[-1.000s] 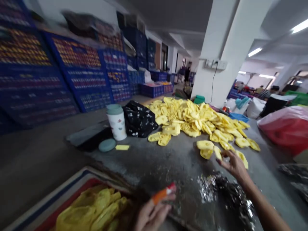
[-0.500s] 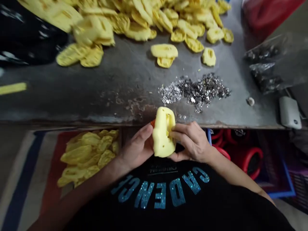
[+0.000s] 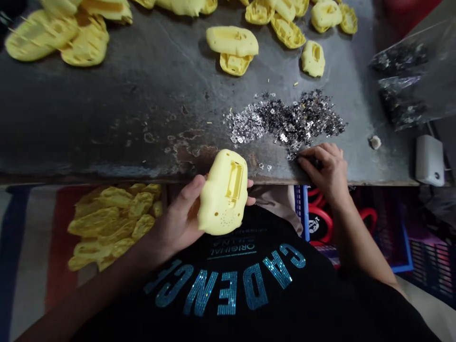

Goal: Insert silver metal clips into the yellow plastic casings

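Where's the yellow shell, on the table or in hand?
In hand: the shell lies cupped in the left hand, not resting on the table.

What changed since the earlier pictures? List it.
The right hand let go of the yellow plastic shell and moved forward to the edge of the grey table, beside the heap of small metal pieces. The left hand now holds the shell alone. The heap and the loose yellow shells on the table stayed as they were.

Left fingers (image 3: 251,200) hidden behind yellow shell (image 3: 223,194), metal bits (image 3: 285,121) too small to tell
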Available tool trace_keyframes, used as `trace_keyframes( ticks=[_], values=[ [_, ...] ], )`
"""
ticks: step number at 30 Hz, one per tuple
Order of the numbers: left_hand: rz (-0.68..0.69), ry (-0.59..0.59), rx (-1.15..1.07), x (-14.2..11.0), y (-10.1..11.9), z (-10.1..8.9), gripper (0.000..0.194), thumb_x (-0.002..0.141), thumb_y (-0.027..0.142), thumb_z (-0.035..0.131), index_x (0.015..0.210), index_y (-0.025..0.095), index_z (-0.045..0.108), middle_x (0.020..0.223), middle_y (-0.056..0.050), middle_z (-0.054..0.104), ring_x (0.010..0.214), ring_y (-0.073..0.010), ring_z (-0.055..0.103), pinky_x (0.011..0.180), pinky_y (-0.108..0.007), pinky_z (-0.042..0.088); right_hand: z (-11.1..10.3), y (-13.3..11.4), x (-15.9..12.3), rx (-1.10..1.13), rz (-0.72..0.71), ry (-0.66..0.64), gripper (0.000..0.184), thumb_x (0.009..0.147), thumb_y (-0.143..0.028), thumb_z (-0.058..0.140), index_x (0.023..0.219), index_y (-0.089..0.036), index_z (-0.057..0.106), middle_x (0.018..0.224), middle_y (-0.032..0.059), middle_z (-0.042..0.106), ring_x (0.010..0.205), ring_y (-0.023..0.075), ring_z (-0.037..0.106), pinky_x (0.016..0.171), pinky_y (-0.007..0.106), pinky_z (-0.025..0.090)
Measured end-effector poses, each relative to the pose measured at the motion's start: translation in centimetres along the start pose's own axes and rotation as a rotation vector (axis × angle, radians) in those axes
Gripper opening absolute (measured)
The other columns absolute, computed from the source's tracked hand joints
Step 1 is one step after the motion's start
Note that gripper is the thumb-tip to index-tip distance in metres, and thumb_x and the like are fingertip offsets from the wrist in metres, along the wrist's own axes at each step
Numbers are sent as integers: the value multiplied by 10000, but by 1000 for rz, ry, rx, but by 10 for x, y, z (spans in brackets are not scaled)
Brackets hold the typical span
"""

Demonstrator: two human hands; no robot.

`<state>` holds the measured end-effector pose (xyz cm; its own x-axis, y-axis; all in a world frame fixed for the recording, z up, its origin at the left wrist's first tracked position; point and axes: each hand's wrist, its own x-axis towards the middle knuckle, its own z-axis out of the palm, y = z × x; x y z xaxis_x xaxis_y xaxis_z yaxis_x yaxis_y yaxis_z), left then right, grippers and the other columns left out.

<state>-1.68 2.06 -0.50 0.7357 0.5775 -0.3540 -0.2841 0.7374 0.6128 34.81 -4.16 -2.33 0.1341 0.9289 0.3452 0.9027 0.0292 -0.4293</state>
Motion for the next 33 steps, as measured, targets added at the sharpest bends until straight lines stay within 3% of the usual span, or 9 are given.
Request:
trace_keyframes(
  ticks=[8,12,16,19,22,26,30,33],
  values=[
    [-62,-34,71,5,1,5,615,1152,651,651,1586,250,820,1464,-102,892,1250,-405,902,997,-453,736,-23,-2,3,126,112,-185,144,1072,-385,766,983,-280,809,934,39,811,932,284,737,910,453,487],
    [-79,-108,65,11,2,8,549,1088,695,778,1469,318,898,1443,-112,907,1260,-400,909,998,-437,763,-28,5,-3,94,156,-151,137,1067,-374,774,971,-283,811,942,38,831,925,280,755,897,447,487],
    [-125,-67,71,14,0,11,523,1106,677,737,1445,313,901,1418,-140,912,1320,-431,886,1093,-519,751,-26,1,-15,62,151,-57,101,1093,-350,762,1059,-293,839,992,37,832,921,267,746,888,445,508],
    [-155,-40,38,14,-2,11,491,1141,643,685,1459,330,891,1457,-109,902,1360,-401,871,1086,-483,750,-20,-3,-21,61,101,-69,110,1091,-361,800,1165,-302,854,1049,45,826,957,275,753,917,461,531],
    [-158,-72,-19,16,-6,12,546,1135,664,680,1507,312,869,1497,-117,886,1319,-387,883,954,-421,759,-16,-7,-20,52,50,-70,77,1099,-352,812,1131,-303,862,1051,47,828,992,287,772,955,484,542],
    [-181,-146,-134,22,-12,17,616,1083,645,759,1507,206,849,1409,-176,908,1236,-376,905,995,-411,723,-21,-27,-16,154,-58,-4,41,1106,-263,826,1110,-303,835,1015,16,866,919,250,797,851,437,543],
    [-194,-196,-144,27,-13,23,653,1030,617,823,1498,161,812,1261,-161,939,1087,-338,923,980,-394,691,-28,-62,-9,342,-279,-18,268,1058,-123,867,1234,-316,808,1060,2,891,889,228,816,794,414,576],
    [-174,-167,-99,24,-14,26,644,1020,648,823,1436,156,811,1146,-135,943,1036,-338,919,937,-392,683,-29,-82,-1,390,-374,-55,307,1033,-97,890,1252,-294,802,1104,26,889,924,239,830,831,424,634]
  ],
)
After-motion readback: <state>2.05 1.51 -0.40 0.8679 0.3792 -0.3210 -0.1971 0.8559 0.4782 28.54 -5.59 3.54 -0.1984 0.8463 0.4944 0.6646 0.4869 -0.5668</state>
